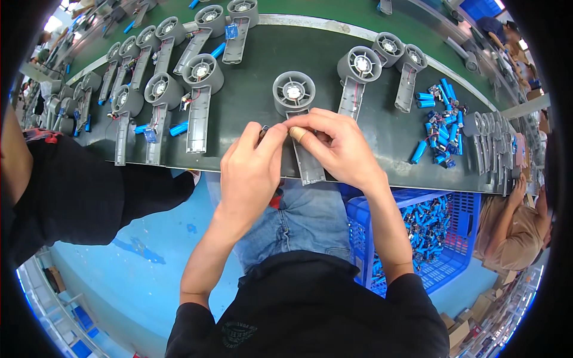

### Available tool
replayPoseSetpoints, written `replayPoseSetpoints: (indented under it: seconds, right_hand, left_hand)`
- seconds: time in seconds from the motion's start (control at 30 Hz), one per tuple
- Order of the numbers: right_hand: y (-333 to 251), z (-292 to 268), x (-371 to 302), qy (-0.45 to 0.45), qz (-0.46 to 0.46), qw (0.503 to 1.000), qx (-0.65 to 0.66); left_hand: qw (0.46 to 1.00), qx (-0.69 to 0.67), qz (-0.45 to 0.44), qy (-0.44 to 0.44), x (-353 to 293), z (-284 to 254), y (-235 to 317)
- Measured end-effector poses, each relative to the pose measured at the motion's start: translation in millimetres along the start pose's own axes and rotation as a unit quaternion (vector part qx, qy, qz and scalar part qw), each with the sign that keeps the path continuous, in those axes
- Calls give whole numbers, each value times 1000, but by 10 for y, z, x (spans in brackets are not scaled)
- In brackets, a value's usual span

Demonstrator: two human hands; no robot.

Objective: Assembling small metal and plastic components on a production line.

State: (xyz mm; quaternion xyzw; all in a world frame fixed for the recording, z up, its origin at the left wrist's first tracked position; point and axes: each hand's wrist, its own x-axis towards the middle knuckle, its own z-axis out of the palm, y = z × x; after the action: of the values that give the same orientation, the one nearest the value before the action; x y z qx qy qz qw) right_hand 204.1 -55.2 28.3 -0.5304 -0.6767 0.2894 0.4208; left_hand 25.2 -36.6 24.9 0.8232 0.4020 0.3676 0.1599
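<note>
Head view: blue crate (360,230) holds cylinders (427,231); left hand (252,167) and right hand (345,149) each have grip pinched together.

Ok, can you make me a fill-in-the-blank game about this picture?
1. The left hand and right hand are close together over a ____-coloured housing.
2. A tan wrap circles one digit of the ____ hand.
3. The cylinders piled on the table are coloured ____.
4. The ____ forearm crosses in front of the basket.

Missing words: grey; right; blue; right.
</note>
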Motion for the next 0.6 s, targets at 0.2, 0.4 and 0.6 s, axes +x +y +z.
replayPoseSetpoints:
  seconds: [0.2,0.4,0.6]
  right_hand:
    - [-37,73,4,43,15,999,1]
    - [5,184,-13,97,82,987,100]
    - [34,228,-13,104,120,972,175]
  left_hand:
    - [1000,-4,-8,1,26,-15,-70]
    - [945,-296,-141,22,11,35,-93]
    - [967,-244,-56,38,-24,136,-198]
